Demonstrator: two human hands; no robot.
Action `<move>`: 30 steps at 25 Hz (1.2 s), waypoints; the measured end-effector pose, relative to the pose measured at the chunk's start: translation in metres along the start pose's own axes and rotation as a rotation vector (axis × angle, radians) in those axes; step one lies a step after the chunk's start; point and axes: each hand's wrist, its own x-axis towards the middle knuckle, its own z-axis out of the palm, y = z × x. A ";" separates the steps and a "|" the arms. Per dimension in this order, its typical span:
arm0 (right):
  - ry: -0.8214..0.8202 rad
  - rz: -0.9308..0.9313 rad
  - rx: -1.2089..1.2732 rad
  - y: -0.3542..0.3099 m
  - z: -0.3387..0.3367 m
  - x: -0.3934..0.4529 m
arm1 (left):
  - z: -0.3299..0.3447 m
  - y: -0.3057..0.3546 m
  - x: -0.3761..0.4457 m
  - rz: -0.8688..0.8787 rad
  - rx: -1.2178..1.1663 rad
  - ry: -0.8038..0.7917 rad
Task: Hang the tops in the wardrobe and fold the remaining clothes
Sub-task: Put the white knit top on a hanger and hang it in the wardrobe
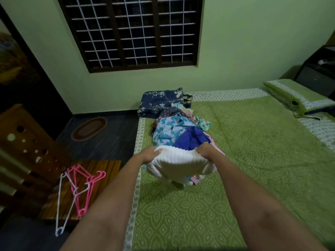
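Now both hands, left [151,154] and right [205,151], pinch a white garment's [178,164] top edge near the bed's [253,160] left edge, beside the pile [174,131].

Open green bedspread [244,160] is lying right of and nearer than the clothes pile [178,127]; a navy folded blanket [159,102] is blocking behind the pile, and hangers [78,191] are cluttering the wooden bench [101,169] to its left.

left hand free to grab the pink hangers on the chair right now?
Probably not: the left hand grips the white garment together with the right hand. The pink hangers lie unobstructed on its side.
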 end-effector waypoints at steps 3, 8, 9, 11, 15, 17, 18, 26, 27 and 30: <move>0.047 0.007 -0.029 0.007 0.013 -0.044 | 0.009 0.005 -0.043 0.032 0.078 -0.031; 0.197 0.041 0.019 -0.008 -0.030 -0.075 | -0.034 0.035 -0.072 0.107 0.088 0.092; 0.253 0.048 0.067 -0.013 -0.041 -0.075 | -0.043 0.042 -0.072 0.130 0.073 0.141; 0.358 0.045 0.150 -0.017 -0.059 -0.063 | -0.057 0.053 -0.063 0.143 0.025 0.251; 0.519 0.106 0.209 -0.021 -0.073 -0.021 | -0.058 0.054 -0.022 0.057 0.073 0.431; 0.542 0.134 0.403 -0.029 -0.072 0.011 | -0.051 0.055 0.015 -0.052 -0.076 0.484; 0.508 0.141 0.575 -0.034 -0.069 0.028 | -0.044 0.056 0.033 -0.086 -0.269 0.469; 0.209 0.264 0.802 -0.076 -0.037 0.134 | -0.049 -0.007 0.089 -0.244 -0.626 0.441; 0.175 0.234 0.781 -0.091 -0.027 0.145 | -0.052 -0.030 0.084 -0.299 -0.616 0.466; -0.070 0.098 0.670 -0.168 0.025 0.163 | -0.058 -0.108 0.052 -0.433 -0.598 0.536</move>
